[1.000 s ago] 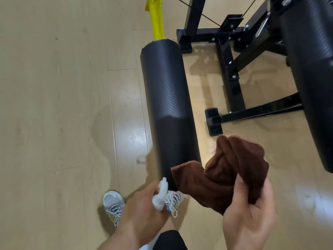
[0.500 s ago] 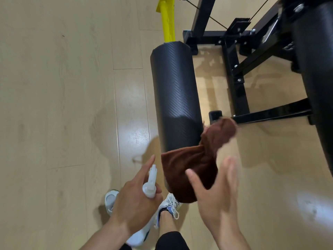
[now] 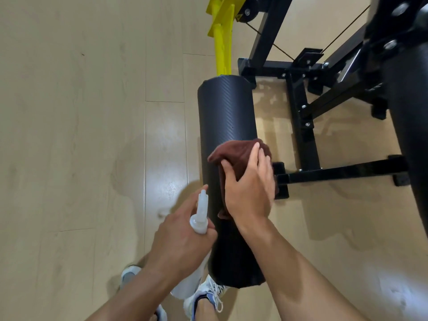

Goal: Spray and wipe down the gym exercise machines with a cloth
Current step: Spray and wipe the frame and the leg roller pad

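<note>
While the brown cloth (image 3: 236, 156) is pressed onto the black roller pad (image 3: 225, 117) by the right hand (image 3: 249, 188), fingers spread, long strokes are advised; the spray bottle (image 3: 200, 216) is gripped in the left hand (image 3: 183, 242).

Pale wood-plank floor (image 3: 81, 135), glossy, with light reflections. Black machine frame (image 3: 301, 126) stands on it at upper right, its rubber-capped foot (image 3: 281, 179) touching boards. White sneakers (image 3: 206, 295) planted at bottom centre.

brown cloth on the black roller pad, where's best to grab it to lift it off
Pinch the bunched fold of the brown cloth at its far end, coming from above. It drapes over the curved roller pad, and the right hand covers its near part.
</note>
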`<state>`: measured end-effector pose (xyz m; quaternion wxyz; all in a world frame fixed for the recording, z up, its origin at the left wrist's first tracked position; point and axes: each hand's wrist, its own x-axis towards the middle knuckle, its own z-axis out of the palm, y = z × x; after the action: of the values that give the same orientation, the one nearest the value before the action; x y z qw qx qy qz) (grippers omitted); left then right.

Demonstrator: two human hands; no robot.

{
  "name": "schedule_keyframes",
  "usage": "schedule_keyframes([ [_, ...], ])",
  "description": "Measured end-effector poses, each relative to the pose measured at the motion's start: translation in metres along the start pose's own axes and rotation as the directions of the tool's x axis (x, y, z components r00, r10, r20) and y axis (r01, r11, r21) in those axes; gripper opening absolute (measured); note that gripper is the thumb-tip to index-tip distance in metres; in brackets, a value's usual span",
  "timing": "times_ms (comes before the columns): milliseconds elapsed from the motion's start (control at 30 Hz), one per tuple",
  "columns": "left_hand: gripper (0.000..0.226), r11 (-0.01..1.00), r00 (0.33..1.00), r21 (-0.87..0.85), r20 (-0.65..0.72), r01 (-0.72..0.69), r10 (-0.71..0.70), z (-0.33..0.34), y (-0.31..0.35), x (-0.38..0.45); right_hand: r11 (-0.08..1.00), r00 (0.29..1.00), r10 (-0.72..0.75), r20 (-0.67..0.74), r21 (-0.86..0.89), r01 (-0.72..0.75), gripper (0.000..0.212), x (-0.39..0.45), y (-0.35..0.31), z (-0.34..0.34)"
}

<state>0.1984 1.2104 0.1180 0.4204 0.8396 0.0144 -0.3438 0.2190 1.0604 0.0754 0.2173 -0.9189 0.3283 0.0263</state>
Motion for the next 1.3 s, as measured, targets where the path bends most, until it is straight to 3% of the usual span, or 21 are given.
schedule_keyframes([
  [200, 0.061, 0.999, 0.998, 0.017, -0.056, -0.03, 0.031, -0.007, 0.008, 0.024, 0.967, 0.976, -0.21, 0.063, -0.131, 0.217, 0.075, 0.141, -0.071, 0.011],
  [300, 0.048, 0.999, 0.996, 0.027, -0.084, -0.031, 0.033, -0.006, 0.003, 0.026, 0.932, 0.948, -0.284, 0.146, -0.189, 0.309, 0.074, 0.167, -0.083, 0.01],
  [433, 0.049, 1.0, 0.997, 0.006, -0.071, 0.006, -0.005, -0.006, 0.005, 0.022, 0.916, 0.946, -0.254, 0.199, -0.264, 0.302, 0.073, 0.125, -0.059, 0.005],
  [533, 0.048, 1.0, 0.997, -0.018, -0.08, 0.011, -0.012, -0.01, 0.014, 0.023, 0.853, 0.932, -0.331, 0.151, -0.374, 0.363, 0.071, 0.044, -0.017, 0.0],
  [600, 0.043, 0.999, 0.996, -0.042, -0.088, -0.012, 0.009, -0.014, 0.02, 0.026, 0.785, 0.886, -0.416, 0.203, -0.411, 0.463, 0.084, -0.026, 0.024, -0.003],
  [667, 0.038, 0.997, 0.994, -0.057, -0.104, -0.043, 0.037, -0.019, 0.026, 0.029, 0.764, 0.874, -0.39, 0.291, -0.427, 0.483, 0.11, -0.085, 0.061, -0.006],
  [700, 0.038, 0.997, 0.992, -0.058, -0.115, -0.06, 0.053, -0.021, 0.028, 0.03, 0.759, 0.865, -0.379, 0.328, -0.425, 0.494, 0.113, -0.103, 0.076, -0.005],
  [833, 0.044, 0.995, 0.988, -0.045, -0.133, -0.086, 0.079, -0.031, 0.03, 0.034, 0.702, 0.798, -0.454, 0.397, -0.392, 0.594, 0.087, -0.071, 0.07, -0.004],
  [900, 0.048, 0.996, 0.989, -0.049, -0.135, -0.068, 0.061, -0.034, 0.028, 0.033, 0.719, 0.796, -0.474, 0.376, -0.357, 0.597, 0.085, -0.041, 0.05, -0.001],
  [1067, 0.049, 1.0, 0.99, 0.011, -0.139, -0.029, 0.03, -0.032, 0.015, 0.034, 0.827, 0.867, -0.419, 0.27, -0.281, 0.487, 0.077, 0.054, -0.012, 0.007],
  [1200, 0.045, 0.997, 0.993, 0.064, -0.109, -0.041, 0.047, -0.019, 0.003, 0.031, 0.858, 0.888, -0.351, 0.296, -0.279, 0.432, 0.083, 0.145, -0.064, 0.005],
  [1300, 0.045, 0.997, 0.99, 0.05, -0.127, -0.053, 0.059, -0.012, 0.0, 0.026, 0.916, 0.936, -0.285, 0.209, -0.229, 0.33, 0.093, 0.164, -0.078, 0.005],
])
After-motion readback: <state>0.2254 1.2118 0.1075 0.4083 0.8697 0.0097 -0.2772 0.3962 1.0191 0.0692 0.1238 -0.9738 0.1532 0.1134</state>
